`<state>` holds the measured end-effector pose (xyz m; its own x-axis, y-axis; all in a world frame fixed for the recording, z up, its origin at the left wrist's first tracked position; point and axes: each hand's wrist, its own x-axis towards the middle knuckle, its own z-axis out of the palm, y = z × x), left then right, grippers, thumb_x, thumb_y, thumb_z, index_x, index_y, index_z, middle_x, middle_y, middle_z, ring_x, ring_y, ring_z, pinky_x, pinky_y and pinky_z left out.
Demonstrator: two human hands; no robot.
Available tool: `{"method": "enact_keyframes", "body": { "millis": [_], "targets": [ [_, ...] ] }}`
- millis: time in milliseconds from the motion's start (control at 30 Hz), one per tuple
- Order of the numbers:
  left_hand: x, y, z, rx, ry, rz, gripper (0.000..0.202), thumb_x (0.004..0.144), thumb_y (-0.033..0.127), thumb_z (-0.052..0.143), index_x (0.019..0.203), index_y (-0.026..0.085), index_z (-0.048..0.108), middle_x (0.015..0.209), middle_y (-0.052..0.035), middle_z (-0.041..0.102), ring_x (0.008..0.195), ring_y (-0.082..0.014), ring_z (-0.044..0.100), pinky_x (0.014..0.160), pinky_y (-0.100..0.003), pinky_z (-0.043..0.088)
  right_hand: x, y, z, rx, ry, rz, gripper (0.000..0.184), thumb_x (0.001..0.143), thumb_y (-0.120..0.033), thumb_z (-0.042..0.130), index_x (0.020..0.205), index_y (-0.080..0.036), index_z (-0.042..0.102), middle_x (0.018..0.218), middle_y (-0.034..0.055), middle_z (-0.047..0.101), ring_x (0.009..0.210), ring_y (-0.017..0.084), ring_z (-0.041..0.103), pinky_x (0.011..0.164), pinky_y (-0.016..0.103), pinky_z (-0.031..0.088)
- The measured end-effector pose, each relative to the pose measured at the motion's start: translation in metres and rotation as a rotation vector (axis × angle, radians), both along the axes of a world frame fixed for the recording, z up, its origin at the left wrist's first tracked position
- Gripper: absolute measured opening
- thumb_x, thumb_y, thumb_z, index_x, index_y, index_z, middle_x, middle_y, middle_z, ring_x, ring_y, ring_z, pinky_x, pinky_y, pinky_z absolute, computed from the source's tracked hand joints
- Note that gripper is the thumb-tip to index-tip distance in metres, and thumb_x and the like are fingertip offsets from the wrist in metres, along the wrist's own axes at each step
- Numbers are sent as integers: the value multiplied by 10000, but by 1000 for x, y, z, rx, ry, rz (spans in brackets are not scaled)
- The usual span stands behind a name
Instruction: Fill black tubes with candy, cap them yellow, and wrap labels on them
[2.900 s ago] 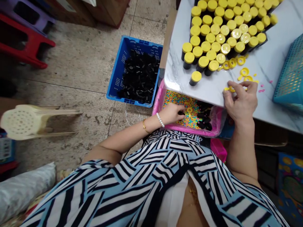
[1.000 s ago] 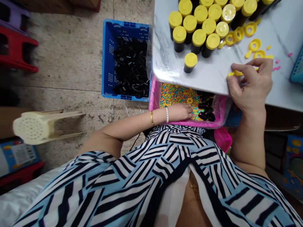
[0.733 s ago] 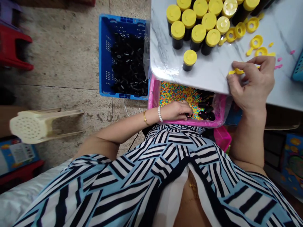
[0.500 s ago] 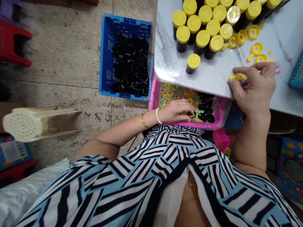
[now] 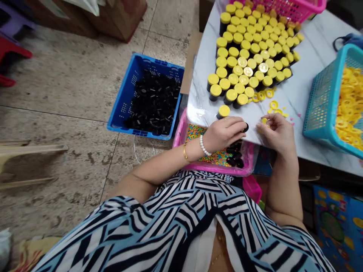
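My left hand [image 5: 224, 134] is closed on a small black container [image 5: 246, 127], of which only one end shows past the fingers. It is over the table's front edge, above the pink tray [image 5: 179, 132] of colored beads [image 5: 218, 156]. Several black containers [image 5: 235, 161] lie among the beads. My right hand [image 5: 279, 132] pinches a small yellow ring-shaped piece [image 5: 264, 121], partly hidden by the fingertips, above the table edge. Near my left hand stands a black container with a yellow cap [image 5: 224, 110]. Loose yellow rings [image 5: 273, 105] lie beyond my right hand.
Rows of yellow-capped black containers [image 5: 249, 49] fill the back of the marble-patterned table [image 5: 202, 90]. A teal basket [image 5: 321, 98] of yellow pieces stands at right, a pink basket [image 5: 300, 11] behind. Left of the table sits a blue crate [image 5: 116, 109] of black parts.
My left hand has risen from the bead tray with a black container. My right hand has come nearer to it, still pinching the yellow piece. The view has shifted, showing more of the table.
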<state>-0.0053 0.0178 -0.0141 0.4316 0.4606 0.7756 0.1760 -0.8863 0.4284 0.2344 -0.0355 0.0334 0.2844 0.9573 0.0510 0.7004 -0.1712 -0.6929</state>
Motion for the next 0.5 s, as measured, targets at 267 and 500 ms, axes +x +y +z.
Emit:
{"method": "enact_keyframes", "body": {
  "millis": [267, 500],
  "targets": [
    [-5, -3, 4, -183, 45, -63, 208, 1023, 337, 642, 1150, 175, 672, 1121, -101, 763, 1045, -176, 731, 922, -317, 614, -8, -13, 11, -69, 712, -52, 402, 828, -552, 811, 1030, -209, 758, 580, -44, 606, 431, 98, 557, 403, 206, 441],
    [1, -7, 5, -189, 4, -26, 192, 1015, 329, 660, 1132, 179, 682, 1093, -80, 784, 1014, -168, 749, 884, -292, 617, -48, -11, 11, 93, 729, -156, 335, 737, -486, 895, 950, -247, 796, 777, -14, 700, 552, 92, 601, 483, 222, 515]
  ]
}}
